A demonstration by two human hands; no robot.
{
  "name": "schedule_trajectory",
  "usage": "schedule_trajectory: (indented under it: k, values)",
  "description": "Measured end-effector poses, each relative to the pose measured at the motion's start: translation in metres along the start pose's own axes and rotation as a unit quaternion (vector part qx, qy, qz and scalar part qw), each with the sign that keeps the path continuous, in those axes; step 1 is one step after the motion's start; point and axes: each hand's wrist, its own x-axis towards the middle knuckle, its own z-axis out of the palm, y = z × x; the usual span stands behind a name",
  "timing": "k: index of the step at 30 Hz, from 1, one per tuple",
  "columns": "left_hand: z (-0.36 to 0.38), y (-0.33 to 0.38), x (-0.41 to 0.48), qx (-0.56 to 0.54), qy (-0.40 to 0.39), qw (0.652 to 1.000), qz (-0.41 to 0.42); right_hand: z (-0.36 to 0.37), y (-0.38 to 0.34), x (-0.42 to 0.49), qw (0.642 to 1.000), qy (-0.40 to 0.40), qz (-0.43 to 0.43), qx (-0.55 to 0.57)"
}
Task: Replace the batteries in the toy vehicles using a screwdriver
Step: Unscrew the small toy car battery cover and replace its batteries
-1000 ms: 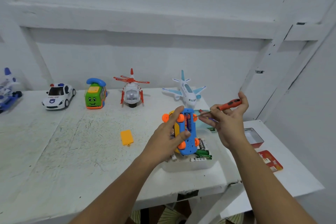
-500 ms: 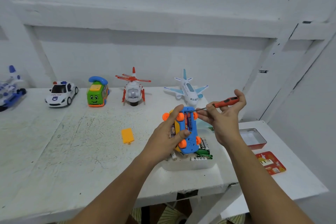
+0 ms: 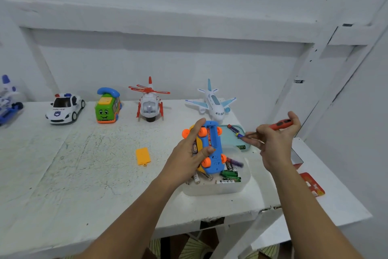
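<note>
Left hand [image 3: 189, 153] grips the upturned blue toy vehicle [image 3: 215, 149] above the clear battery container [image 3: 212, 190], which sits near the front right edge of the surface [image 3: 84, 174]. Right hand [image 3: 275, 143] grips the orange screwdriver [image 3: 280, 124], held apart from the toy, by the right edge.

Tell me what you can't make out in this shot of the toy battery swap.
All in the head view:
1. Upper side of the toy vehicle: turned away, and the left hand covers one flank.
2. Tip of the screwdriver: thin and blurred against the right hand.
3. The purple battery: blurred.
4. Battery labels in the clear tub: too small.
5. The blue-white toy: cut by the left edge.
</note>
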Motion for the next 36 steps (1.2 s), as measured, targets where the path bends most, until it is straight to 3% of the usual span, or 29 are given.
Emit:
schedule_trajectory:
  k: [8, 25, 36]
  values:
    - [-0.002, -0.001, -0.002, -0.016, 0.017, 1.000, 0.005, 0.025, 0.027, -0.032, 0.992, -0.119, 0.018, 0.025]
    - [0.002, 0.000, -0.007, -0.091, 0.067, 0.994, 0.007, 0.036, 0.031, -0.044, 0.995, -0.090, -0.020, 0.043]
    - [0.003, -0.004, -0.004, -0.041, 0.042, 0.998, 0.024, 0.027, 0.037, -0.042, 0.981, -0.095, 0.082, 0.148]
